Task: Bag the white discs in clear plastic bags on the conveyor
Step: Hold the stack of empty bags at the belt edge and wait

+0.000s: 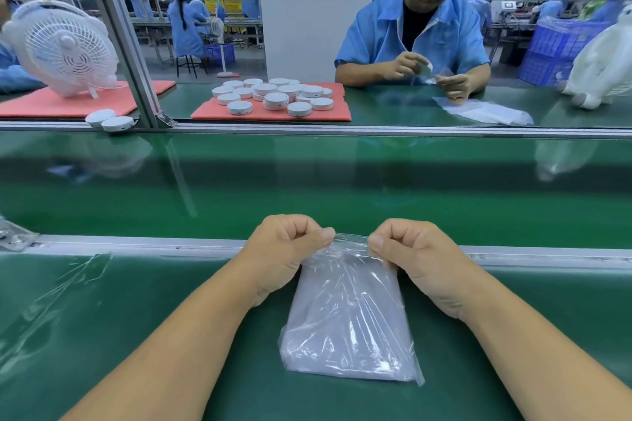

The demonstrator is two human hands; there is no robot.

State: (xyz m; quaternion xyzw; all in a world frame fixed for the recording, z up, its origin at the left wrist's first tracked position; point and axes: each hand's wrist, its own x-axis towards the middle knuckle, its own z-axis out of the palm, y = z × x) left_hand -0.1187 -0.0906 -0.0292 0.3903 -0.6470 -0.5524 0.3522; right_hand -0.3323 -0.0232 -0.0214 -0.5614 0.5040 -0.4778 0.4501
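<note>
Head view, single frame.

Item 1: left hand (284,249), sitting near centre, fingers curling inward, thumb and forefinger pinching the top left corner of the clear plastic bag (349,314).

Item 2: right hand (410,253), at 3 o'clock from the left hand, fingers likewise curling, pinching the bag's top right corner. Both forearms are reaching in from 6 o'clock.

Item 3: the bag, one piece, thin glossy crinkled film, roughly rectangular, showing a grey-white cast. It is lying on the near green table (119,335), its long axis running 12 to 6 o'clock, mouth pointing to 12 o'clock and lifting slightly between the two hands at the metal rail (136,243). Whether a disc is inside cannot be told.

Item 4: the conveyor (307,181), smooth shiny green belt, running 9 to 3 o'clock beyond the rail.

Item 5: white discs (273,96), round, flat, matte plastic, roughly twenty, some stacking two high, resting on a pink foam mat (266,114) at 12 o'clock. Two more discs (109,120) are sitting at 10 o'clock by an aluminium post.

Item 6: one white plastic fan (65,44), round grille, standing at 10 o'clock.

Item 7: a person in a blue smock (413,41), sitting at 1 o'clock, handling a disc and film, with loose flat bags (485,111) lying just beside.
</note>
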